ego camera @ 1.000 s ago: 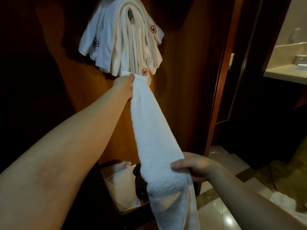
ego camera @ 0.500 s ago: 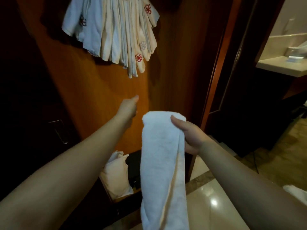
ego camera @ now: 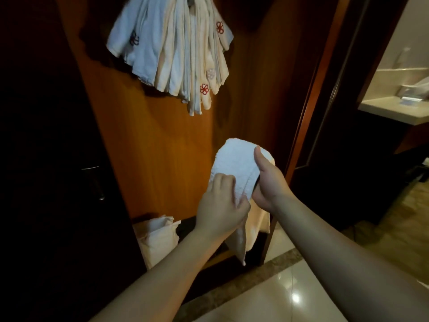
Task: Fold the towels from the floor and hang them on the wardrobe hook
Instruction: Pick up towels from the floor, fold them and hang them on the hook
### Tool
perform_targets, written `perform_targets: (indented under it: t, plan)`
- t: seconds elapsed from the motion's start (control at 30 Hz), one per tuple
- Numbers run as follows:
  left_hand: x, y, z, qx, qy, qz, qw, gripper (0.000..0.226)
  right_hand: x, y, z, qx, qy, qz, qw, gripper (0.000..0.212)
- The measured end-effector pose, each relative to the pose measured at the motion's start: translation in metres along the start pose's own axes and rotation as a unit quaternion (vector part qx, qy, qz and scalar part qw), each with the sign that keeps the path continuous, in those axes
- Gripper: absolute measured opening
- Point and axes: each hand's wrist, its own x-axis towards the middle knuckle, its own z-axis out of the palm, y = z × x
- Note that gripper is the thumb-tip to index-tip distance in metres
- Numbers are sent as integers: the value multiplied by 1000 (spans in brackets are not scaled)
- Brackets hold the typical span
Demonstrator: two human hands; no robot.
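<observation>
A white towel (ego camera: 236,163) is folded over in front of the wardrobe, its loose ends hanging down below my hands. My right hand (ego camera: 267,182) grips the fold from the right, thumb on top. My left hand (ego camera: 220,205) pinches the towel's lower layers from the left. Above, several folded white towels (ego camera: 176,52) with red flower marks hang in a bunch on the wooden wardrobe panel (ego camera: 151,159). The hook itself is hidden behind them.
A white bag (ego camera: 155,238) sits in the wardrobe's bottom compartment. A dark door with a handle (ego camera: 92,180) stands at the left. Shiny floor tiles (ego camera: 267,298) lie below, and a bathroom counter (ego camera: 394,110) shows through the doorway at the right.
My left hand dropped from the hanging towels and took hold of the towel. My right hand raised the fold, so the towel now hangs shorter, doubled over.
</observation>
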Motion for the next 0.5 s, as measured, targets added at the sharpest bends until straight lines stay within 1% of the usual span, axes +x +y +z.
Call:
perform_targets:
  t: [0.1,0.2,0.27,0.33,0.4,0.47,0.5]
  plan:
    - [8,5,-3,16,6,-13,1000,25,2,-1,8,-4,14,9,1000,51]
    - [17,5,-3,51,-7,-19,998,17,7,-2,11,-31,31,9,999,50]
    - [21,4,-4,59,-19,-22,998,14,9,-2,12,-70,47,1,996,49]
    - [25,2,-8,43,-9,-25,999,16,10,-1,13,-145,80,-11,986,46]
    - [26,2,-13,29,12,-12,999,16,10,-1,13,-215,115,-27,969,41]
    - [20,5,-14,27,20,27,999,16,9,-1,13,-226,121,-31,966,48]
    - [14,7,-12,32,11,48,998,16,8,-1,13,-218,109,-23,970,57]
